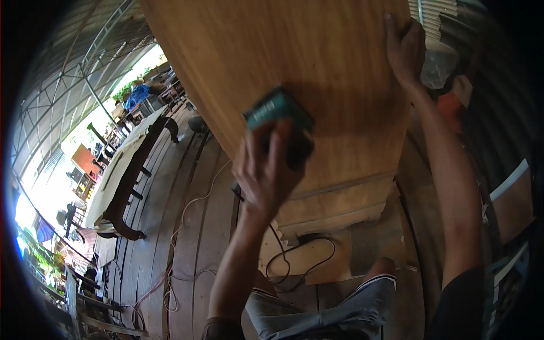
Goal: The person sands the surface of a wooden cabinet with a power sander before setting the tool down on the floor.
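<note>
"Sander [277, 110], green, blurred. Position?"

"On the broad face of the wooden panel [340, 62], mid-width, above the ledge near its lower end. Left hand [263, 173] over it, fingers [277, 139] closed on the body."

"Other hand?"

"Right hand [405, 54], far right edge of panel. Thumb along the face, other fingers seemingly wrapped round the edge; tips hidden. Reads as a brace."

"So 2 hands, 2 jobs. Step in hand?"

"My judgement: mid-pass over the face. Blur suggests motion; direction, can't tell. Whether the motor runs, can't tell either."

"What would the next stroke call for?"

"Base flat, pressure light and even, path along the grain. Tilt could gouge. Brace must hold, or the panel may shift."

"Hazards underfoot?"

"Dark cord [334, 247] looped on a pale board [306, 272], close to the knees. Worth slack and clearance; a snag could tug the sander off line. Pale cord [190, 203] farther left, across the plank floor [187, 232]."
</note>
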Demonstrator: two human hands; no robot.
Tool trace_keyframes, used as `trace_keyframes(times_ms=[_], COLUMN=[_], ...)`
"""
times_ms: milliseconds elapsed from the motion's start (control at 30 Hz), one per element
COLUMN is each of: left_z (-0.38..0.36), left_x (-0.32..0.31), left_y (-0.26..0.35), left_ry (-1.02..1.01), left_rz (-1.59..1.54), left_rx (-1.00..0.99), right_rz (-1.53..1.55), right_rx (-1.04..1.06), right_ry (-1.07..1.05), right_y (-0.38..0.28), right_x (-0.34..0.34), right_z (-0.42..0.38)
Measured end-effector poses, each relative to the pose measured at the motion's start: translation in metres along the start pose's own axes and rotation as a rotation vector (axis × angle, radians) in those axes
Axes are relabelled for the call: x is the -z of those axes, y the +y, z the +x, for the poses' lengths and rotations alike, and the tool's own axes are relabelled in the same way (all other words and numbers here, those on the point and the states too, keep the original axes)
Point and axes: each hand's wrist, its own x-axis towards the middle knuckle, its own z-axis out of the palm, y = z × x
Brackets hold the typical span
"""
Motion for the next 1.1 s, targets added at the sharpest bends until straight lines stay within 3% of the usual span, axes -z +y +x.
trace_keyframes(times_ms=[167,267,367,400,467,533,600,667,767,833,967,1033,1100], left_z=[0.113,0.149,0.143,0.133,0.108,0.081,0.055,0.028,-0.007,-0.029,-0.06,-0.076,-0.113], left_x=[0.013,0.019,0.021,0.024,0.024,0.022,0.017,0.013,0.012,0.011,0.02,0.043,0.068], left_y=[-0.025,-0.034,-0.042,-0.038,-0.027,-0.02,-0.015,-0.01,-0.005,-0.001,0.015,0.032,0.055], left_ry=[0.161,0.198,0.191,0.147,0.111,0.079,0.052,0.015,-0.07,-0.119,-0.185,-0.309,-0.359], left_rz=[0.049,0.071,0.114,0.104,0.082,0.068,0.013,-0.004,-0.052,-0.083,-0.147,-0.447,-0.563], left_rx=[0.004,0.061,-0.041,0.005,0.052,0.096,0.057,0.051,0.03,0.017,0.043,0.253,0.33], right_rz=[0.02,-0.014,-0.104,-0.107,-0.357,-0.109,0.488,0.807,0.959,1.188,1.228,1.217,1.202], right_rx=[0.054,-0.033,0.037,0.037,0.141,0.148,-0.201,-0.411,-0.504,-0.683,-0.81,-0.928,-1.056], right_ry=[0.061,-0.083,0.003,0.003,0.198,-0.026,-0.482,-0.75,-0.799,-0.706,-0.675,-0.619,-0.57], right_y=[-0.005,-0.007,0.001,-0.003,-0.022,-0.049,-0.087,-0.131,-0.166,-0.169,-0.162,-0.16,-0.155], right_x=[0.001,0.007,-0.002,0.0,0.015,0.043,0.072,0.104,0.116,0.11,0.12,0.139,0.162], right_z=[0.0,0.002,0.0,-0.007,-0.04,-0.092,-0.152,-0.199,-0.247,-0.271,-0.29,-0.302,-0.318])
